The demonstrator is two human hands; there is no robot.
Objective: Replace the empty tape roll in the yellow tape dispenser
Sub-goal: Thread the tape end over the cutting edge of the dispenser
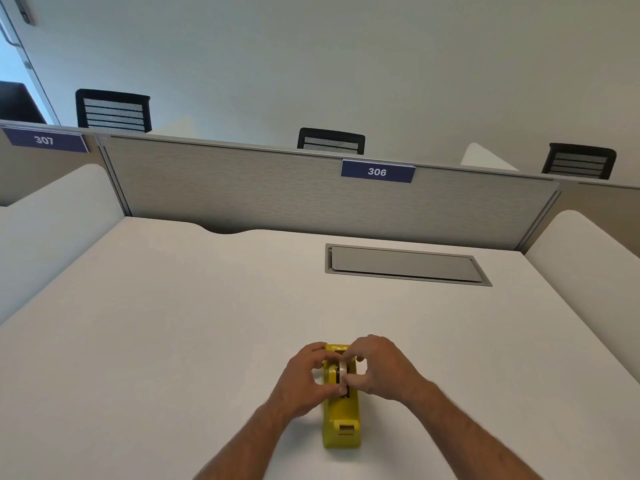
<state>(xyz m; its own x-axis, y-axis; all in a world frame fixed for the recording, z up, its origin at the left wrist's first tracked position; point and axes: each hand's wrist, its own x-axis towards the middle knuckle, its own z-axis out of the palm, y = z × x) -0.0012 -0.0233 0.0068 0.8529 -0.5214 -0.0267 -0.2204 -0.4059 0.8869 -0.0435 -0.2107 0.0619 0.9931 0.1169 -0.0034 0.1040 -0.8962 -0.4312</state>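
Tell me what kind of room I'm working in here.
Probably a shared office or study room: numbered desk bays, with a 306 sign on the fabric partition, mesh chairs beyond, and a cable hatch in the desk.

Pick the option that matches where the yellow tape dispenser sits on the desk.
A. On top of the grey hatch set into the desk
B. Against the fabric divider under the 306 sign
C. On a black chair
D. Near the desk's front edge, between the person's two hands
D: the yellow tape dispenser stands on the desk near the front edge, with the left hand and right hand at its roll.
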